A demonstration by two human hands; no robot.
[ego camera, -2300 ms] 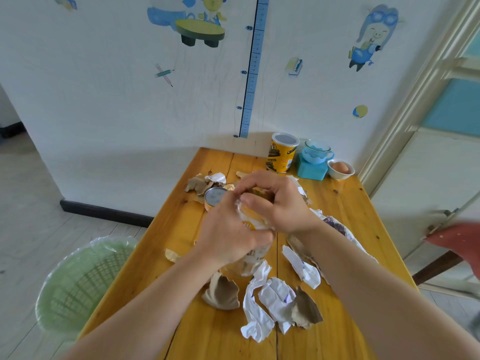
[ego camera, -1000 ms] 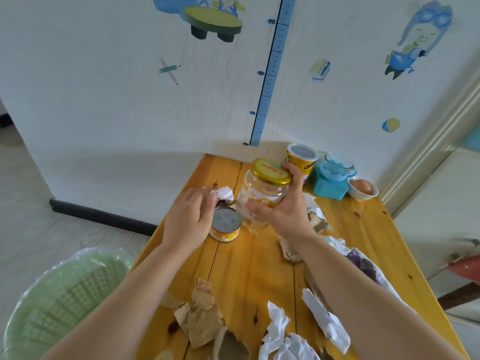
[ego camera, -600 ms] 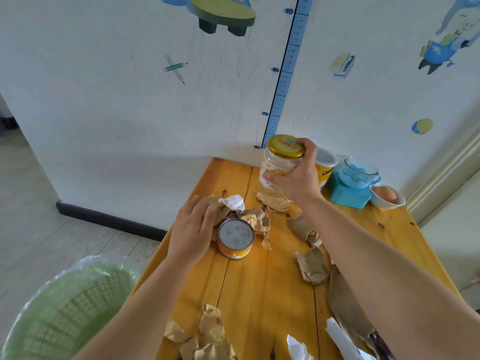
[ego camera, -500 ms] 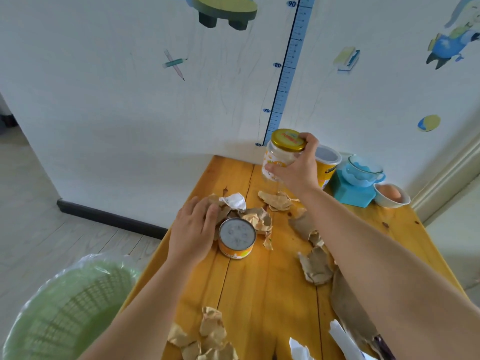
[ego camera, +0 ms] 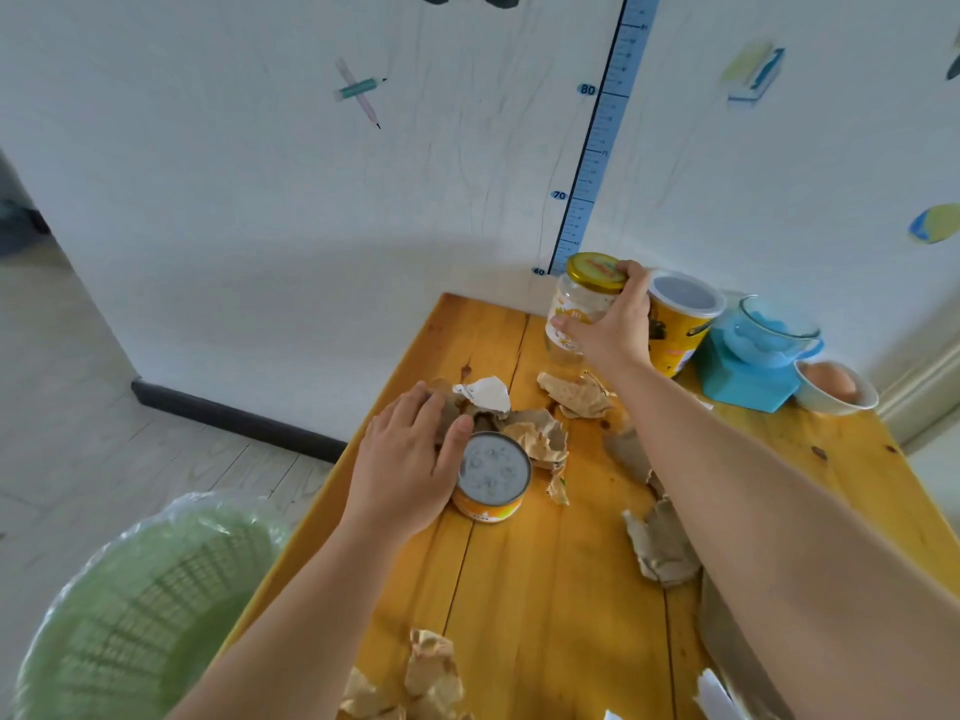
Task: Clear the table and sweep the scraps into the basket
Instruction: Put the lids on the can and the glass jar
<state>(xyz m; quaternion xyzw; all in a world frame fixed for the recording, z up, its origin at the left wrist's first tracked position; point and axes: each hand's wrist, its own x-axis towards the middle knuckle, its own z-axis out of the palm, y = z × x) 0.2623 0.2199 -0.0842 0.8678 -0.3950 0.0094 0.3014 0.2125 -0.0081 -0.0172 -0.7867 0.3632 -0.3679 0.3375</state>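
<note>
Crumpled brown scraps [ego camera: 537, 441] and one white scrap [ego camera: 485, 394] are lying scattered over the yellow wooden table [ego camera: 519, 589] — a low can [ego camera: 493, 470] standing among them, a gold-lidded jar [ego camera: 574, 314] upright far back. The green basket [ego camera: 135, 615] is sitting near left, below.

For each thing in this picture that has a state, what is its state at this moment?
Jar, upright, lid on, held by the right hand.
Can, upright, top closed, thumb of the left hand against it.
Tub, upright, lid on.
Scraps, crumpled, spread over the table; left hand rests on some.
Basket, upright on the floor, plastic-lined.
White bowl, holds an egg.
</note>
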